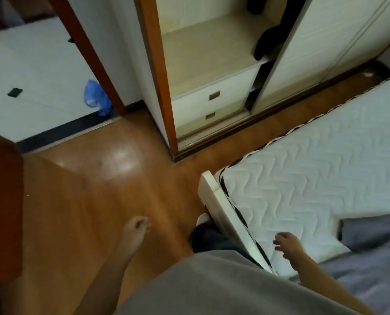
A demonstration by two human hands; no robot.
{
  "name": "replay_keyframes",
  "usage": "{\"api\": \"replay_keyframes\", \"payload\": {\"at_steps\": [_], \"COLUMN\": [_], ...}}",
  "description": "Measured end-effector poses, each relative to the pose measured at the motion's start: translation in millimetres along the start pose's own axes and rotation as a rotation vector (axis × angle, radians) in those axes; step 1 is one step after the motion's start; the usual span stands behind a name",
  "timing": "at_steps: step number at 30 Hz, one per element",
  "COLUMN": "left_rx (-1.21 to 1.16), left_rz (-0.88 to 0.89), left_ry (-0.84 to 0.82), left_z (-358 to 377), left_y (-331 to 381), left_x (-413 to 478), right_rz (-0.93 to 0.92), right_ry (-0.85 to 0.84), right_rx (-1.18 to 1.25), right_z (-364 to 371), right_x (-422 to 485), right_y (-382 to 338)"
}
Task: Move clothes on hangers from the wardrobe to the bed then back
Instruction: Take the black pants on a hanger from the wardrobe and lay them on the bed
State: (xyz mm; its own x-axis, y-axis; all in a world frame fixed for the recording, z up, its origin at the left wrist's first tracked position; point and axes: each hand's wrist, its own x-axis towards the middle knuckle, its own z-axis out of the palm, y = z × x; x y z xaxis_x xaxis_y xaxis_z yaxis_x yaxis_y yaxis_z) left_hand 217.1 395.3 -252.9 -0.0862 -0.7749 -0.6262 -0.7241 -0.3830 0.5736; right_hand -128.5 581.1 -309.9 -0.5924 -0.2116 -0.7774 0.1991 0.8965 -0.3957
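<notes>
The wardrobe (212,53) stands open ahead, with a pale shelf and two white drawers below. Dark clothes (271,39) hang at the right of the opening and droop onto the shelf. The bed's white quilted mattress (314,178) lies at the right. A grey garment (376,251) is spread on its near corner. My left hand (137,228) hangs over the wooden floor with loosely curled fingers and holds nothing. My right hand (286,243) hovers over the mattress edge, fingers relaxed and empty. No hanger is visible.
A sliding wardrobe door (314,53) covers the right half. A doorway at the left leads to a white tiled floor with a blue plastic bag (96,97). A brown door (0,201) stands at the far left. My foot (202,220) is beside the bed frame.
</notes>
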Motion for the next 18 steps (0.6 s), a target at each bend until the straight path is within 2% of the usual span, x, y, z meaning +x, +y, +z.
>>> {"api": "replay_keyframes", "payload": {"at_steps": [1, 4, 8, 14, 18], "left_rx": [-0.092, -0.033, 0.060, 0.027, 0.197], "left_rz": [0.011, 0.208, 0.327, 0.318, 0.410], "left_ry": [0.001, -0.025, -0.041, -0.204, -0.339], "left_z": [1, -9, -21, -40, -60], "left_y": [34, 116, 176, 211, 244], "left_x": [18, 58, 78, 133, 185], "right_rz": [0.006, -0.027, -0.016, 0.041, 0.156], "right_ry": [0.005, -0.001, 0.008, 0.036, 0.160], "right_rx": [0.011, 0.074, 0.057, 0.151, 0.300], "right_z": [-5, -12, -7, 17, 23], "right_x": [5, 30, 53, 66, 51], "right_y": [-15, -67, -120, -170, -181]}}
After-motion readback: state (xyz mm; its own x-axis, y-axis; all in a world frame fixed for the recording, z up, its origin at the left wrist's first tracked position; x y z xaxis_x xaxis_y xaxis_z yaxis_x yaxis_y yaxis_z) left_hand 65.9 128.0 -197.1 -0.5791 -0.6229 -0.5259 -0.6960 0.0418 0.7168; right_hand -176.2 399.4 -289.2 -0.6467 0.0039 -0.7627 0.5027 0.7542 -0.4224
